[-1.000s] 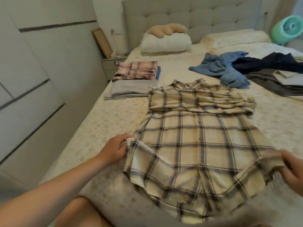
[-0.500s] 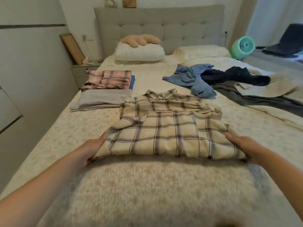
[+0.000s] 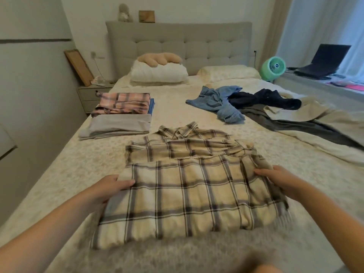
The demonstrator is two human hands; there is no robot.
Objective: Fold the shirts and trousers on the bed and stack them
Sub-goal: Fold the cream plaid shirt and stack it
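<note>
A: Quick pass. Where's the shirt?

B: Plaid shirt (image 3: 185, 186) lies flat on the bed (image 3: 65, 174), near the foot, roughly centred; the lower half is folded up over the body, collar pointing at the headboard (image 3: 177, 40); the fold edge nearest the camera is blurred.

A: Hands?

B: Left hand (image 3: 110, 187) grips the shirt's left edge, thumb on top of the cloth, fingers underneath so I can't see them; right hand (image 3: 275, 179) holds the right edge, fingers laid over the bunched cloth; hands well apart, one per side.

A: What's around it?

B: Folded stack (image 3: 120, 115) up and left, near the bed's left edge: pink plaid piece on top, a blue layer showing under it, grey cloth in front; a bare strip of bedcover between stack and shirt. Unfolded pile (image 3: 256, 103) up and right: blue shirt, dark garment, grey trousers trailing toward the right edge; apart from the plaid shirt.

A: Free room?

B: Open bedcover left of the shirt out to the mattress edge; open patch in the middle between stack and pile, up to the white pillow (image 3: 159, 72); right of the shirt a clear stretch before the rumpled beige blanket (image 3: 315, 123).

A: Background?

B: Nightstand (image 3: 90, 95) left; green fan (image 3: 273, 67) and laptop (image 3: 325, 60) right.
</note>
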